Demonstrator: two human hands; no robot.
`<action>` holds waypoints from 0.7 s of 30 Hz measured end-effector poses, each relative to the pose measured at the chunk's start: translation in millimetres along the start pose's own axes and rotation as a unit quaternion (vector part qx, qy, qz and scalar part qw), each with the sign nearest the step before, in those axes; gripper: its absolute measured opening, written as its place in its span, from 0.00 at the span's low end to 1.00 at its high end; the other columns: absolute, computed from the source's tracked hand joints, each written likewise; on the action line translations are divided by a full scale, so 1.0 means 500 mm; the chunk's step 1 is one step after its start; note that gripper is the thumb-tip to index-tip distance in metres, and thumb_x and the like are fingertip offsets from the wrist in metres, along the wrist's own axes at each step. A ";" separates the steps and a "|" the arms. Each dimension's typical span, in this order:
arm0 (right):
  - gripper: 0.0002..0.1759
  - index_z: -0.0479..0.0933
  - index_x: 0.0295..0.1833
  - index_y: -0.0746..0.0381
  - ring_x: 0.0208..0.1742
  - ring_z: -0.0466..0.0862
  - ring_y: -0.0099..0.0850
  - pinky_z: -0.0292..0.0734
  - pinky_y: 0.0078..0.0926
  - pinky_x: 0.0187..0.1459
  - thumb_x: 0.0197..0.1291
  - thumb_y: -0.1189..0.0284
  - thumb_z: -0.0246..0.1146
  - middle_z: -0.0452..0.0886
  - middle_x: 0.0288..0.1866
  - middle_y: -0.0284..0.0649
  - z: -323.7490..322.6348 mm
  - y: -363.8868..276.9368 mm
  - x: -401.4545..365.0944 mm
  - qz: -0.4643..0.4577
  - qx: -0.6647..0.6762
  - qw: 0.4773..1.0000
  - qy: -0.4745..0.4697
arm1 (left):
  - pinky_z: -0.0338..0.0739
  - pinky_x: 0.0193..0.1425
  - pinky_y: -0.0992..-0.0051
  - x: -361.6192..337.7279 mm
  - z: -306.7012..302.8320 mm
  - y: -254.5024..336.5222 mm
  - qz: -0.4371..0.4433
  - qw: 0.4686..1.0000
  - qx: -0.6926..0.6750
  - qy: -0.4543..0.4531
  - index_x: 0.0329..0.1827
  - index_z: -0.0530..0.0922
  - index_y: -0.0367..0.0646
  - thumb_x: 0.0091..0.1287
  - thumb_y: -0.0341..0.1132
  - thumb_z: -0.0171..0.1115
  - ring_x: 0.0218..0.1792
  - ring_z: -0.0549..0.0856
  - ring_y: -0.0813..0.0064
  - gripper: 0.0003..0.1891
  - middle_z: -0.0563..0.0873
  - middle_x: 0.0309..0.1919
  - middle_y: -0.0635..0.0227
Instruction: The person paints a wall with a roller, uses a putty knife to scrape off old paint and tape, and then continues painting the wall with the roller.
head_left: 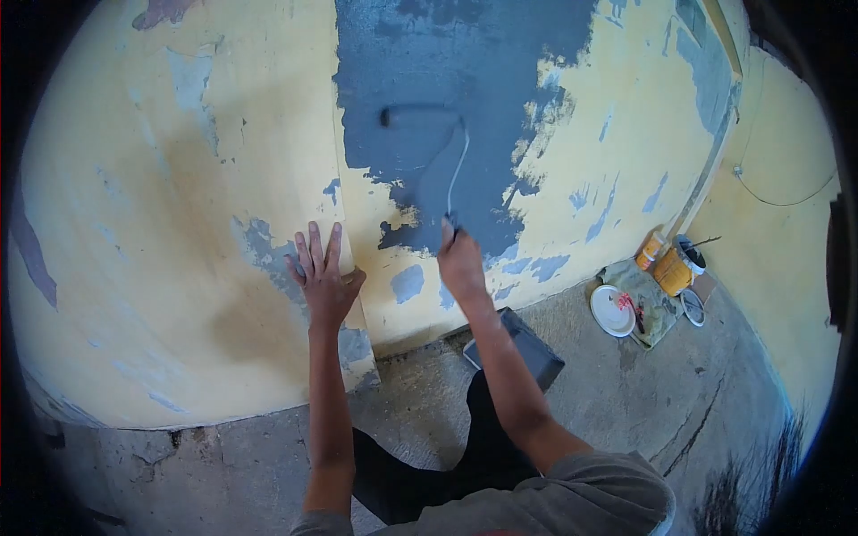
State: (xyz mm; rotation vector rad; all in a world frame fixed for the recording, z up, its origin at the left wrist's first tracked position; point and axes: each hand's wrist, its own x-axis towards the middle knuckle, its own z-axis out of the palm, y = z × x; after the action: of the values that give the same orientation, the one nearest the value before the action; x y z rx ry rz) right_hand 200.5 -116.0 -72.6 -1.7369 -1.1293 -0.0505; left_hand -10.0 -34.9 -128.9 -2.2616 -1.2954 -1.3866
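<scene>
My right hand (461,263) grips the handle of a paint roller (420,114), whose metal arm rises to a roller head pressed on the wall. The roller sits inside a large patch of fresh grey-blue paint (447,98) on the yellow wall (179,179). My left hand (322,272) lies flat and open against the wall at a vertical corner edge, fingers spread upward, holding nothing. Both arms reach forward from low down, with my dark trousers below.
A dark paint tray (523,348) lies on the concrete floor (626,393) at the wall's foot. To the right sit a white lid (611,311), yellow paint buckets (672,268) and a cloth. Another yellow wall (786,223) closes the right side.
</scene>
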 end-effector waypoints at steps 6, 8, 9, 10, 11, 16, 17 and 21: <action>0.27 0.75 0.37 0.70 0.37 0.79 0.65 0.72 0.60 0.38 0.75 0.55 0.49 0.80 0.31 0.64 0.001 0.090 -0.091 0.025 0.002 0.997 -0.068 | 0.28 0.78 0.42 -0.002 -0.002 0.002 -0.010 1.000 -0.001 -0.012 0.80 0.57 0.62 0.52 0.44 0.72 0.81 0.41 0.54 0.49 0.47 0.82 0.61; 0.26 0.74 0.36 0.70 0.34 0.79 0.64 0.72 0.56 0.34 0.75 0.56 0.50 0.79 0.28 0.63 -0.018 0.083 -0.070 -0.017 0.049 0.999 -0.002 | 0.28 0.77 0.41 -0.003 0.008 0.000 -0.009 1.000 0.029 -0.001 0.80 0.57 0.62 0.51 0.46 0.72 0.81 0.41 0.52 0.50 0.47 0.82 0.60; 0.25 0.73 0.35 0.70 0.32 0.79 0.63 0.71 0.52 0.32 0.75 0.57 0.50 0.78 0.25 0.61 -0.038 0.061 -0.055 -0.025 0.070 0.997 0.017 | 0.28 0.77 0.41 0.001 0.007 0.002 -0.008 0.999 0.032 0.000 0.80 0.57 0.62 0.51 0.46 0.72 0.81 0.41 0.52 0.50 0.47 0.82 0.60; 0.25 0.73 0.35 0.70 0.32 0.79 0.63 0.71 0.52 0.32 0.75 0.57 0.50 0.78 0.25 0.61 -0.055 0.045 -0.042 -0.024 0.072 0.997 0.016 | 0.28 0.77 0.40 0.000 0.006 0.003 -0.011 0.999 0.032 -0.005 0.80 0.57 0.61 0.51 0.46 0.72 0.81 0.40 0.52 0.50 0.47 0.81 0.60; 0.24 0.72 0.35 0.70 0.29 0.78 0.62 0.69 0.51 0.31 0.76 0.58 0.50 0.77 0.24 0.59 -0.070 0.035 -0.031 -0.011 0.087 0.996 0.020 | 0.28 0.77 0.40 -0.002 0.005 0.004 -0.015 0.999 0.033 -0.011 0.80 0.57 0.61 0.51 0.47 0.72 0.81 0.40 0.51 0.50 0.47 0.81 0.59; 0.21 0.72 0.35 0.70 0.22 0.76 0.54 0.67 0.46 0.28 0.76 0.63 0.50 0.74 0.20 0.54 -0.072 0.077 0.010 -0.036 0.096 0.992 0.068 | 0.27 0.77 0.41 0.000 0.009 0.003 -0.022 0.999 0.037 -0.010 0.80 0.57 0.59 0.50 0.46 0.71 0.81 0.40 0.51 0.50 0.47 0.81 0.58; 0.21 0.72 0.35 0.70 0.22 0.76 0.54 0.67 0.46 0.28 0.76 0.63 0.50 0.74 0.20 0.54 -0.077 0.080 0.017 -0.035 0.097 0.993 0.061 | 0.27 0.77 0.40 -0.003 0.007 0.004 -0.014 0.999 0.029 -0.005 0.80 0.57 0.58 0.50 0.46 0.71 0.81 0.40 0.50 0.50 0.46 0.81 0.58; 0.19 0.74 0.39 0.70 0.21 0.76 0.53 0.67 0.45 0.26 0.75 0.64 0.51 0.73 0.19 0.53 -0.091 0.062 0.041 -0.034 0.115 0.992 0.049 | 0.26 0.76 0.40 0.000 0.010 0.004 -0.013 0.999 0.044 -0.003 0.80 0.57 0.56 0.51 0.46 0.71 0.81 0.39 0.49 0.50 0.46 0.81 0.55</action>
State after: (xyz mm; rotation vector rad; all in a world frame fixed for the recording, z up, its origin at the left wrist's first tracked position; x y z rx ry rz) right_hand 254.1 -138.3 -62.3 -1.4759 -1.0784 -0.0461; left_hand -5.2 -33.3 -131.2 -2.2011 -1.3653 -1.3051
